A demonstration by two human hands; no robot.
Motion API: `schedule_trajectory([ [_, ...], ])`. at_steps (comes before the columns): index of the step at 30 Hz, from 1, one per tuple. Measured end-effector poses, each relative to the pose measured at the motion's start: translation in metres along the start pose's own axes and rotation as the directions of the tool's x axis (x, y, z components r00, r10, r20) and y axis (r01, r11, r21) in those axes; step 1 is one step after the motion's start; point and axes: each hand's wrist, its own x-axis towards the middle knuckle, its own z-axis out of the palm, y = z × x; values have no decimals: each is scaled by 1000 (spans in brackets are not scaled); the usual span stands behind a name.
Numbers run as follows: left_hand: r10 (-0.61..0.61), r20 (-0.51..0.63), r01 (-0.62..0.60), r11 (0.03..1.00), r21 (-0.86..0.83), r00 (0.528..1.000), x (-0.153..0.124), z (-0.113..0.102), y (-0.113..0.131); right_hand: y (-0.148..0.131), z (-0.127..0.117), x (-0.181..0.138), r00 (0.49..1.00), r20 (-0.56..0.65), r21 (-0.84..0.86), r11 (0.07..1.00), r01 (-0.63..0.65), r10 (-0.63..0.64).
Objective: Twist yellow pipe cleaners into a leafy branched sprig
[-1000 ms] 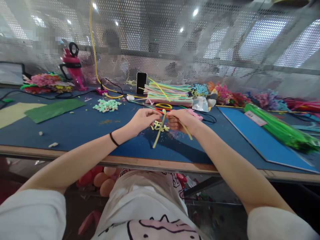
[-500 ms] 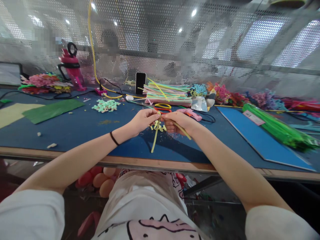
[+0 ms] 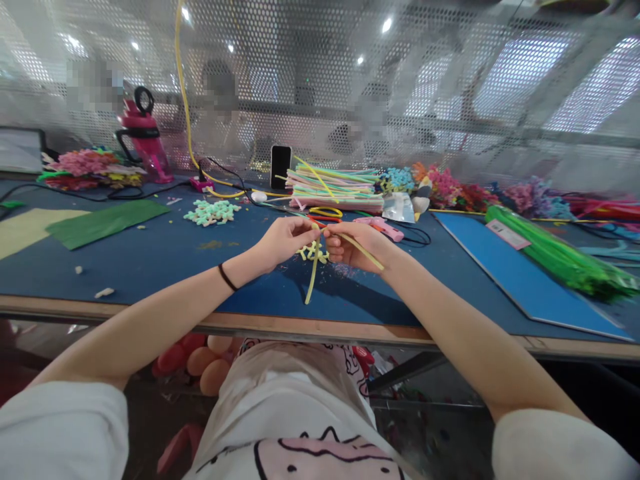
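Observation:
Both my hands meet over the blue table mat [image 3: 165,257], working a pale yellow pipe cleaner [image 3: 313,280]. My left hand [image 3: 286,239] pinches its upper end, fingers closed. My right hand [image 3: 356,245] is closed on the other strand, which slants down to the right across my palm. Below the pinch the pipe cleaner is bent into a small knotted cluster, and one long tail hangs down toward the table's front edge.
A stack of coloured pipe cleaners [image 3: 336,189], a standing phone [image 3: 281,167] and a pink glue gun [image 3: 382,229] lie behind my hands. Pale green pieces [image 3: 213,212], green paper [image 3: 103,221] and a pink bottle [image 3: 144,137] are left; a blue board [image 3: 515,273] and green bundle [image 3: 560,259] right.
My hands have twisted the pipe cleaner a little; the hanging tail has swung from slanting left to nearly straight down, and the loop at the top has closed up.

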Motion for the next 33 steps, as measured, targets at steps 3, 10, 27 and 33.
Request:
schedule_trajectory([
  [3, -5, -5, 5, 1000, -15, 1000, 2, -1, -2, -1, -2, -1, 1000, 22, -3, 1000, -7, 7],
  [10, -42, -4, 42, 995, -93, 999, 3, -1, 2, 2, -9, 4, 992, 5, -195, 973, 121, -123],
  [27, -35, 39, 40, 989, -139, 999, -2, -2, 4, 7, -2, 5, 849, -11, -652, 648, 394, -528],
  [33, -44, 88, 63, 973, -220, 995, -4, 0, 9, 8, 2, 5, 810, 55, -602, 628, 493, -584],
])
